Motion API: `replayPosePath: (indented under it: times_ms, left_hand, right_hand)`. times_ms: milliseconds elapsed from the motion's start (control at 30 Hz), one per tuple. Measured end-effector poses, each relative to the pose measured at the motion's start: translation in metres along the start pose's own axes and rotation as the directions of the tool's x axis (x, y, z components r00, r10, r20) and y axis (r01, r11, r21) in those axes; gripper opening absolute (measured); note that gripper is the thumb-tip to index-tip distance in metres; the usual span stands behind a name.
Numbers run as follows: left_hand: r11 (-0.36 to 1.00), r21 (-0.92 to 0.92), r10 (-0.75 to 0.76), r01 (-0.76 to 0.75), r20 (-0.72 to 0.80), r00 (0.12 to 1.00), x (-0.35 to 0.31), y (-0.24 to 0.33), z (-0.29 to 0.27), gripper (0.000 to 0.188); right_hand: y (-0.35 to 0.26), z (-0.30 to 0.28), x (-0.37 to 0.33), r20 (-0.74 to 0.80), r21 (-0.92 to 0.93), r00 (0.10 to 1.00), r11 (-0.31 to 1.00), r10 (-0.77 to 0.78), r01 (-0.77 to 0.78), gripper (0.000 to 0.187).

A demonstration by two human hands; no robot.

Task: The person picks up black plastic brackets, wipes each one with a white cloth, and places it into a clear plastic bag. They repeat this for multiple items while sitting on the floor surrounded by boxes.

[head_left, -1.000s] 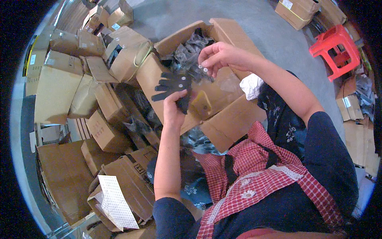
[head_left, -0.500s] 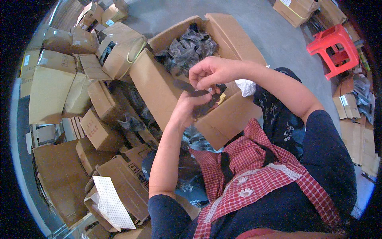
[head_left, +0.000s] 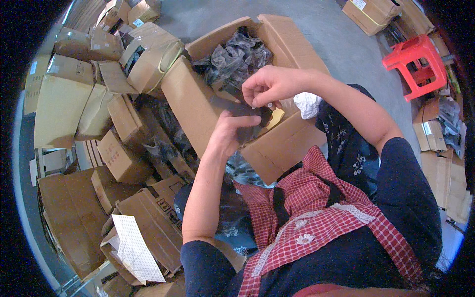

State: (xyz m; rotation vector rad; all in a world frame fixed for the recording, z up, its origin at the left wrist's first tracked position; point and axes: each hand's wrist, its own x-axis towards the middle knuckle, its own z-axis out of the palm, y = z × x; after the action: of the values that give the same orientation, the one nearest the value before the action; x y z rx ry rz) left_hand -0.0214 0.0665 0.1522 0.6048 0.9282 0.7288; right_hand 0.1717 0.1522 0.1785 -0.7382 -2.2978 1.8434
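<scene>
Over an open cardboard box [head_left: 282, 151], both my hands are close together. My left hand [head_left: 228, 132] is closed on a thin dark flat piece [head_left: 238, 108], its thumb lying across the top; the fingers beneath are mostly hidden. Just beyond it, my right hand [head_left: 271, 85] has its fingers curled and the thumb pressed to them in a pinch. Small pale round dots [head_left: 270, 105] show at its fingertips, too small to name. A yellow piece [head_left: 275, 119] sits beneath the hands at the box's near side. Crumpled black plastic [head_left: 237, 57] fills the box's far part.
A crumpled white wad [head_left: 308, 105] lies at the box's right edge. Stacked cartons [head_left: 64, 104] crowd the left, with a white dotted sheet [head_left: 136, 247] on one. A red stool [head_left: 416, 67] and more cardboard [head_left: 440, 173] stand at right on the grey floor [head_left: 316, 32].
My right hand has shifted slightly right, away from the left thumb, which now lies straighter. More of the yellow piece shows.
</scene>
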Motion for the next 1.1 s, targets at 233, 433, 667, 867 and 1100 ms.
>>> replayPosePath:
  times_ms: [233, 433, 667, 867, 1100]
  left_hand:
    - [0.999, 0.012, 0.039, -0.038, -0.025, 0.999, 0.003, -0.005, -0.003, 0.038]
    - [0.998, 0.023, 0.057, -0.056, -0.056, 0.997, 0.007, -0.008, -0.001, 0.034]
    - [0.997, 0.042, 0.060, -0.058, -0.052, 0.997, 0.003, -0.002, 0.010, 0.038]
    - [0.991, 0.128, 0.036, -0.033, -0.022, 0.999, 0.011, -0.007, 0.001, 0.040]
    - [0.986, 0.161, 0.039, -0.031, -0.051, 0.998, 0.005, -0.002, 0.011, 0.054]
  right_hand:
    - [0.001, 0.010, 0.002, -0.084, -0.483, 0.972, 0.862, -0.218, 0.152, 0.015]
    - [0.012, 0.021, 0.005, -0.289, -0.606, 0.918, 0.794, -0.271, 0.044, 0.017]
    - [-0.006, 0.011, 0.001, -0.268, -0.386, 0.937, 0.916, -0.223, 0.108, 0.024]
    - [-0.007, 0.020, 0.006, -0.130, -0.334, 0.939, 0.905, -0.320, 0.262, 0.030]
    - [-0.005, 0.033, 0.011, -0.103, -0.622, 0.901, 0.734, -0.422, 0.273, 0.029]
